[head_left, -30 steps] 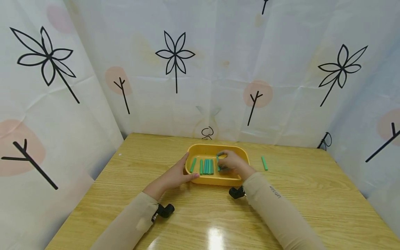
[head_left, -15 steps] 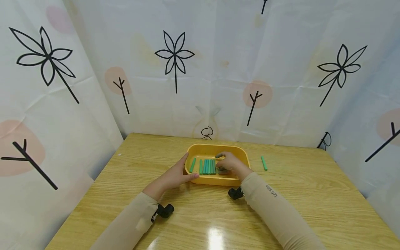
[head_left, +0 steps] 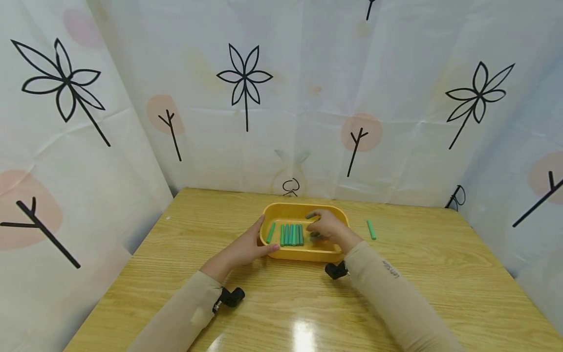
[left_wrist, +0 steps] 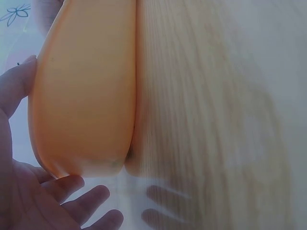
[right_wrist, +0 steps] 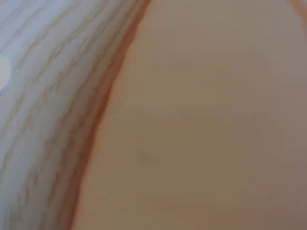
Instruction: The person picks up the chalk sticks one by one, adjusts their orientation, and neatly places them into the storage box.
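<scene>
A yellow tray [head_left: 303,255] stands on the table in the head view. Inside it, several thin green and teal sticks [head_left: 292,235] lie side by side in a row, and one green stick [head_left: 270,232] lies apart at the left. My left hand [head_left: 250,245] holds the tray's left end, thumb on the near rim; the left wrist view also shows the hand [left_wrist: 29,191] against the tray's wall [left_wrist: 86,96]. Over the tray's right half, my right hand [head_left: 329,228] has loosely bent fingers, with no stick visible between them. The right wrist view shows only the tray's blurred wall [right_wrist: 192,120].
A single green stick [head_left: 371,230] lies on the wooden table [head_left: 281,298] to the right of the tray. Behind the table hangs a white patterned cloth [head_left: 303,98], with more cloth along both sides.
My right hand has let go of a stick at the row's right end and drawn slightly right. The row's sticks now lie closer together. The left hand keeps its hold.
</scene>
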The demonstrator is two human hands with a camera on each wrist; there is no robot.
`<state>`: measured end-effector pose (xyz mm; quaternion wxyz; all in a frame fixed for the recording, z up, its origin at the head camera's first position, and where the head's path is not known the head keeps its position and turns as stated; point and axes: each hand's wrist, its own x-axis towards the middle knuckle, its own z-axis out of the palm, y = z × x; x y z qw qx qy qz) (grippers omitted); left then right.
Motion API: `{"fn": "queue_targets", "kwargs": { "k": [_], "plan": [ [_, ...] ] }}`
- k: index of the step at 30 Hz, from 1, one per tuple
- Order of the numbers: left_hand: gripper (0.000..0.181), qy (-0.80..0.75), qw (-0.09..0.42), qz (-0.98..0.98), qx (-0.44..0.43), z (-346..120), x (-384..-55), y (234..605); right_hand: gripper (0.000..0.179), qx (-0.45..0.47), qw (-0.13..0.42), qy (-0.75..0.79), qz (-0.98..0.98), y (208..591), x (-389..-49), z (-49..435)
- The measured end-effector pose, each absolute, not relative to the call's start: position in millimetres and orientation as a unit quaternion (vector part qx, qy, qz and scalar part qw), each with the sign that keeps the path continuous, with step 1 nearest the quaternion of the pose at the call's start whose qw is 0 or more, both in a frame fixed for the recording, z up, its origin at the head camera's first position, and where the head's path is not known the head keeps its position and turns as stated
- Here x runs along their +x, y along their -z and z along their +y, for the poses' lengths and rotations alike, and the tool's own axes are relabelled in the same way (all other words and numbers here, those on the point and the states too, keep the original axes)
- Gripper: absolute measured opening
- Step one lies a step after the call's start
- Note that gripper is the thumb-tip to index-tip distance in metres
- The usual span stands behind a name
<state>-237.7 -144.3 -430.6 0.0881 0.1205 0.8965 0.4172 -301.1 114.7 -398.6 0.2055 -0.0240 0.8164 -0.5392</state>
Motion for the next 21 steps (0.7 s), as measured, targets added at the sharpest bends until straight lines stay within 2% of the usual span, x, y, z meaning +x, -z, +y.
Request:
{"fn": "queue_targets", "kwargs": {
  "k": [21],
  "plan": [
    [0.108, -0.413, 0.086, 0.898, 0.121, -145, -240, 434, 0.044, -0.059, 0.191, 0.532, 0.823, 354, -293, 141]
  ]
}}
